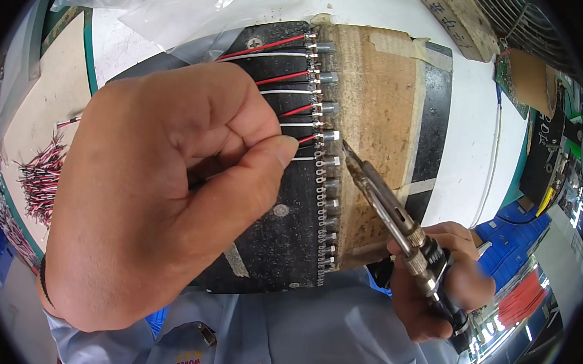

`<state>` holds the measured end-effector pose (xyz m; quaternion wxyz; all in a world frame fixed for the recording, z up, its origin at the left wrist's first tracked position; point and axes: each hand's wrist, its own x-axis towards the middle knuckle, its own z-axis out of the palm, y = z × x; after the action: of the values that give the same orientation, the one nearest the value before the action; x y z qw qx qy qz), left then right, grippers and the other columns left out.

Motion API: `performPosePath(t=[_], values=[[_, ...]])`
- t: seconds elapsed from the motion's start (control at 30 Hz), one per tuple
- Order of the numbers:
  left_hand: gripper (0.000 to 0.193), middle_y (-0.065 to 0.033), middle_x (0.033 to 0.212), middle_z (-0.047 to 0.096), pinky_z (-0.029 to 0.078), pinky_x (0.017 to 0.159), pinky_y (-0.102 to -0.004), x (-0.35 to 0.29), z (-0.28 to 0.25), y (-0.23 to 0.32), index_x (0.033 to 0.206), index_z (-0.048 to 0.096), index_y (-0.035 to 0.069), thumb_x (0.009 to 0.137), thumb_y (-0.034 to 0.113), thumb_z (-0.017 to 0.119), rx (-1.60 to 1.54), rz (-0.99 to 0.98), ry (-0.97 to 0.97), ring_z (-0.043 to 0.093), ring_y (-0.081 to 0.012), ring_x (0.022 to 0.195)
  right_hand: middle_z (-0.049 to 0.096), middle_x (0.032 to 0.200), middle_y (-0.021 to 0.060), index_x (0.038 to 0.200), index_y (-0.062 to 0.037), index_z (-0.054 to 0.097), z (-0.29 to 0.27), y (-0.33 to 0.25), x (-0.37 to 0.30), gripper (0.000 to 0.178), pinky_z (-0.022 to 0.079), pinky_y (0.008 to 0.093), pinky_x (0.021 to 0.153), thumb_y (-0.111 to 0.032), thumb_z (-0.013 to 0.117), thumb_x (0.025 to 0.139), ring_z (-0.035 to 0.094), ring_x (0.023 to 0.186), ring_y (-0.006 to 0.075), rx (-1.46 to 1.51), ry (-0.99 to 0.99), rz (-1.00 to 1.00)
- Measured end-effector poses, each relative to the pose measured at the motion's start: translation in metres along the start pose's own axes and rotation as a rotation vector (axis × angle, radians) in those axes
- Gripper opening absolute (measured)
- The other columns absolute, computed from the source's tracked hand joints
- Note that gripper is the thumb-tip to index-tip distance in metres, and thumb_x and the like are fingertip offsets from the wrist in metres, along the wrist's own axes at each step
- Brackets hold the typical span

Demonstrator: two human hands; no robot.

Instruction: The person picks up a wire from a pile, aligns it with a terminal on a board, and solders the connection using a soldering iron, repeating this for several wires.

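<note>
My left hand (165, 190) reaches over a black fixture board (269, 257), thumb and forefinger pinched on a red wire (307, 141). A white wire (303, 159) comes out just below the thumb. The red wire's end meets one of several small metal connectors (331, 135) set in a row along the board. Above it, more red and white wires run to the row's terminals; lower connectors carry none. My right hand (438, 280) grips a soldering iron (401, 225) with a thin metal tube along its shaft. Its tip points at the row, slightly right of the pinched wire.
Brown taped board (380, 96) lies right of the connectors. Bundled red, black and white wires (41, 180) lie at the left. A clear plastic bag (188, 21) rests behind the fixture. At the far right stand a wooden block (452, 19) and a fan (514, 8).
</note>
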<state>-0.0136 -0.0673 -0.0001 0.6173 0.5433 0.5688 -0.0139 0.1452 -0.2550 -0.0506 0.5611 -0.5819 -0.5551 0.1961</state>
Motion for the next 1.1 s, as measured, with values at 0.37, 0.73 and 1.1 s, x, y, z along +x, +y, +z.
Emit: performPosePath(t=[0.37,0.73,1.1], values=[[0.012,-0.0042,0.069,0.061,0.044,0.054,-0.0202,-0.005,0.005,-0.002,0.087,0.058,-0.002,0.095,0.007,0.06,0.044,0.146,0.021,0.056,-0.0063,0.058,0.061,0.065,0.0138,0.115,-0.0012,0.053,-0.005,0.003,0.004,0.061,0.05,0.0392,0.054,-0.052,0.067,0.084,0.062,0.056,0.0289,0.085,-0.076,-0.074],[0.012,-0.003,0.067,0.06,0.044,0.053,-0.0194,-0.002,0.003,-0.012,0.087,0.058,-0.003,0.095,0.007,0.061,0.036,0.151,-0.004,0.055,-0.0053,0.057,0.061,0.066,0.012,0.114,0.0005,0.053,-0.002,0.007,0.007,0.055,0.052,0.0381,0.053,-0.046,0.064,0.087,0.062,0.057,0.0269,0.045,-0.108,-0.109],[0.012,-0.0028,0.069,0.06,0.044,0.054,-0.0187,-0.008,0.007,-0.015,0.087,0.057,-0.003,0.094,0.006,0.061,0.062,0.224,0.047,0.055,-0.0046,0.058,0.062,0.071,0.0147,0.113,-0.0034,0.052,-0.004,0.002,0.003,0.055,0.05,0.0378,0.056,-0.053,0.057,0.09,0.062,0.059,0.0266,-0.028,-0.118,-0.069]])
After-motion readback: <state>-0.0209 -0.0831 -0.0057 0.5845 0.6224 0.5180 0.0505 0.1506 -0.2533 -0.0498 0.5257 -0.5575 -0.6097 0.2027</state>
